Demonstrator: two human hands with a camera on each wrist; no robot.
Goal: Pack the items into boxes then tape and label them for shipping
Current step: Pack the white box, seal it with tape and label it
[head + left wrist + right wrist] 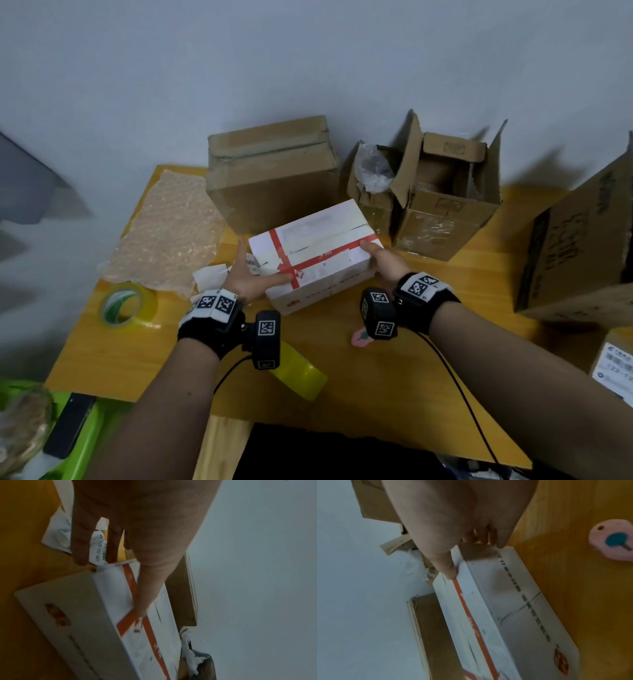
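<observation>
A white box [318, 246] crossed with red tape [329, 257] lies on the yellow table [137, 356], slightly askew. My left hand [251, 274] grips its left end: the thumb lies on top by the tape crossing and the fingers run down the end face. In the left wrist view the left hand [137, 547] shows the thumb on the white box [77, 615]. My right hand [382, 258] grips the right end, thumb on the red strip. In the right wrist view the right hand [462, 534] has its fingers round the corner of the white box [513, 608].
A closed brown box [270, 174] and open cartons [442, 192] stand just behind; a big carton [579, 240] is at right. Bubble wrap [171, 229], a clear tape roll [126, 305], a yellow tape roll [298, 373], a pink cutter [359, 337] and printed labels [96, 547] lie around.
</observation>
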